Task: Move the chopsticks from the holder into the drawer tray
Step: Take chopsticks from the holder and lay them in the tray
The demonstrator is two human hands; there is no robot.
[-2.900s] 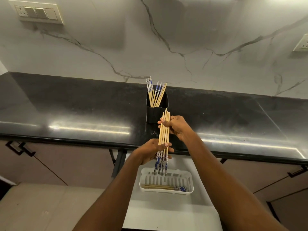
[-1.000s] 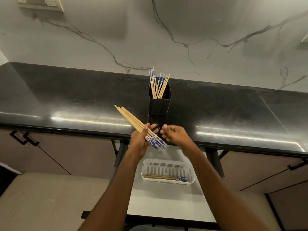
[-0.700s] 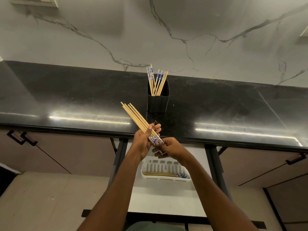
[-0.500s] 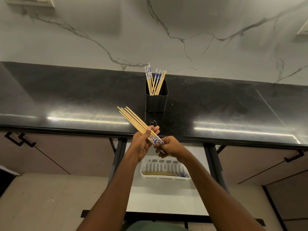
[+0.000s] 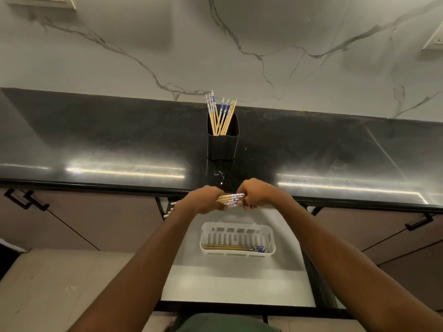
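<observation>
A bundle of wooden chopsticks with blue-and-white patterned ends lies nearly level between my hands, just in front of the counter edge. My left hand grips its middle; the plain tips stick out to the left behind my wrist. My right hand grips the patterned end. Below them a white slotted tray sits in the open drawer with a few chopsticks lying along its near side. The black square holder stands on the counter behind, several chopsticks upright in it.
The black polished counter runs the full width under a white marble wall. The white drawer floor extends toward me. Closed cabinet fronts with black handles flank the drawer on both sides.
The bundle has swung from a slant pointing up-left to nearly level and come down below the counter edge. My right hand has closed round the patterned end.
</observation>
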